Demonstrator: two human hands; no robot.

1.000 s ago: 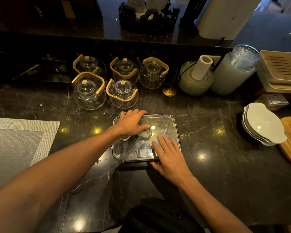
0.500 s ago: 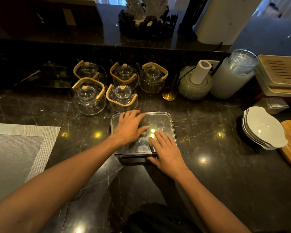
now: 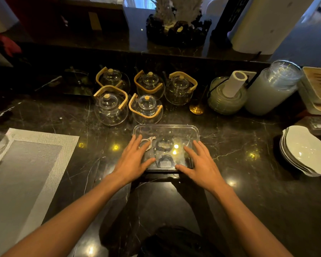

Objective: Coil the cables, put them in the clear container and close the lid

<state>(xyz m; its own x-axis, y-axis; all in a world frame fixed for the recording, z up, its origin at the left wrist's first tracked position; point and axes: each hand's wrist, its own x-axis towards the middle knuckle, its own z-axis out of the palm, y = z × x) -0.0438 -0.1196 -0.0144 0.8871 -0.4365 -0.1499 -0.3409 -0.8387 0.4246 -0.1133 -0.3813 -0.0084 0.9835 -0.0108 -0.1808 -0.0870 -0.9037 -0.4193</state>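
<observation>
Dark marble counter point(image 3: 239, 182) with pale veins holds a clear container point(image 3: 166, 129) in the middle and five glass teapots point(image 3: 146, 108) just behind it. Grey woven placemat point(image 3: 26, 173) off left, stacked white bowls point(image 3: 302, 151) far right.

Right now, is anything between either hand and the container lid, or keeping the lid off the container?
Nothing visible. The left hand and right hand lie flat, fingers straight, on the clear lid, which sits on the container. The coiled cables lie inside, beneath it.
</observation>
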